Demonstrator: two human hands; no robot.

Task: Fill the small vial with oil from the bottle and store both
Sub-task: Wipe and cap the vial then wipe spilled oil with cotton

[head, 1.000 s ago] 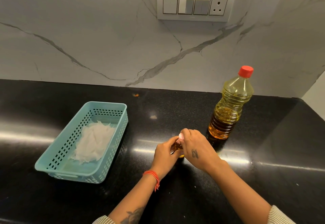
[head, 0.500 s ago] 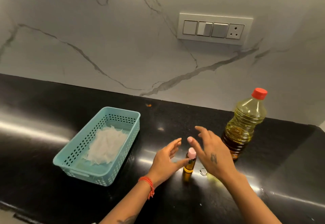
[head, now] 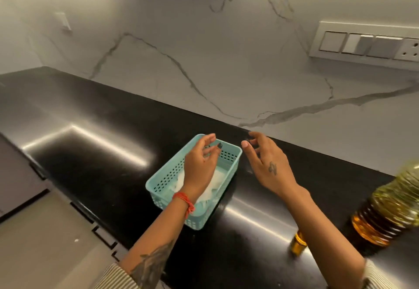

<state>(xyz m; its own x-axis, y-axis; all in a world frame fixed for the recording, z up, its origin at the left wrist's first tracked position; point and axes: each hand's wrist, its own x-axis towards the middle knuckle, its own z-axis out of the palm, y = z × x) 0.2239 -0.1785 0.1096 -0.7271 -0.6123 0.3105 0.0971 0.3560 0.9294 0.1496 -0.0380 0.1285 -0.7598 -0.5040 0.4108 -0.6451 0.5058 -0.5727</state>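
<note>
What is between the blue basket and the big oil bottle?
In the head view, the right forearm crosses between the teal basket and the oil bottle, and the small vial stands on the black counter there, partly hidden behind it.

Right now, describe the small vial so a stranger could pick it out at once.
Start at the black countertop under the marble wall. At its near right stands a large ribbed oil bottle; the small vial stands just left of it, partly hidden behind the right forearm. It is tiny and amber-gold, far smaller than the bottle and nowhere near the teal basket.
</note>
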